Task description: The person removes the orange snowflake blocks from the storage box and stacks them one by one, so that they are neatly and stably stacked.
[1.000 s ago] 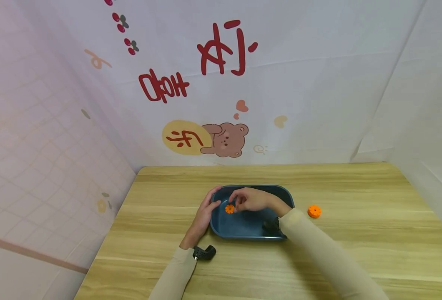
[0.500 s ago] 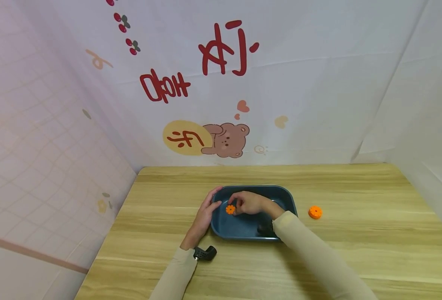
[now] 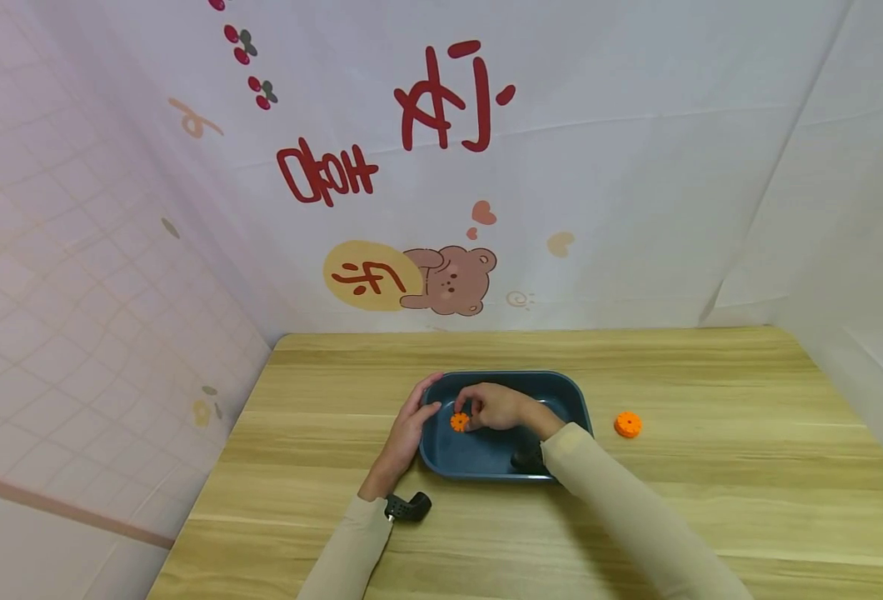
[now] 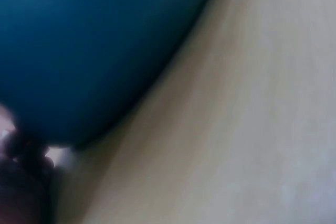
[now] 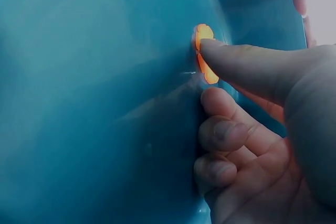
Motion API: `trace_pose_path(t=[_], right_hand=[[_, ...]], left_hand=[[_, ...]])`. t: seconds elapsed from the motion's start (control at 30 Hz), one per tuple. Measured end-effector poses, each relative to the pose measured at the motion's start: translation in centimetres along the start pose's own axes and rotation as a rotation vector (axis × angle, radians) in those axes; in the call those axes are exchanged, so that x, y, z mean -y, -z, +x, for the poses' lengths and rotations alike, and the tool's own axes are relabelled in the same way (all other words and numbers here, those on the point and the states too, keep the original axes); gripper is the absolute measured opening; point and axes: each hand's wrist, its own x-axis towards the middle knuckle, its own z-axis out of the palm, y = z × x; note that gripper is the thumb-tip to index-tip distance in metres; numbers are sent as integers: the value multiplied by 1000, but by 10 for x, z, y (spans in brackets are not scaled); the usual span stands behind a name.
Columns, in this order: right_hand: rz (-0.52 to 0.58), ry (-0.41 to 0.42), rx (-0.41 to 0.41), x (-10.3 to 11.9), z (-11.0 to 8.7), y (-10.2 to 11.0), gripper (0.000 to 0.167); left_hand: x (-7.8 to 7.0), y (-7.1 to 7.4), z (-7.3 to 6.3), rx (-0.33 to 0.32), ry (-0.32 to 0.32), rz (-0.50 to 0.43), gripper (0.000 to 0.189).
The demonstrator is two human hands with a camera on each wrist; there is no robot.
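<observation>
A dark blue rectangular tub (image 3: pixel 479 457) with rounded corners stands on the table. My left hand (image 3: pixel 404 433) holds its left wall, the thumb over the rim and the other fingers along the outside; the left wrist view catches mainly the tub's outer side (image 4: pixel 94 51). Inside the tub, near its left end, my right hand (image 3: pixel 497 406) pinches an orange notched disc (image 3: pixel 459 422) with a small centre hole. Up close in the right wrist view, the thumb (image 5: pixel 241 66) lies across the disc (image 5: pixel 210 74), which is tilted edge-on, and the other fingers are curled.
To the right of the tub, orange notched discs (image 3: pixel 628 424) sit on the wooden table (image 3: pixel 719 467), apparently stacked. Black wrist cameras are worn on both arms, the left one (image 3: pixel 410 507) just in front of the tub. Printed white sheets (image 3: pixel 599 167) enclose the table.
Over the last second my right hand has shifted slightly lower in the tub and drawn closer around the orange disc. My left hand stays at the tub's left wall.
</observation>
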Motion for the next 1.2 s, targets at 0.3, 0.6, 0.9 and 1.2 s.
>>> trace_pose_path(t=[0.3, 0.6, 0.9, 1.2], right_hand=[[15, -24, -3, 3, -1, 0, 25], [33, -40, 32, 4, -1, -1, 21], [22, -26, 63, 8, -1, -2, 20], [54, 0, 103, 10, -6, 8, 13]], left_hand=[[-1, 0, -1, 7, -3, -17, 47], [-2, 3, 0, 35, 37, -5, 49], [0, 2, -2, 13, 20, 5, 47], [0, 1, -1, -6, 10, 5, 47]])
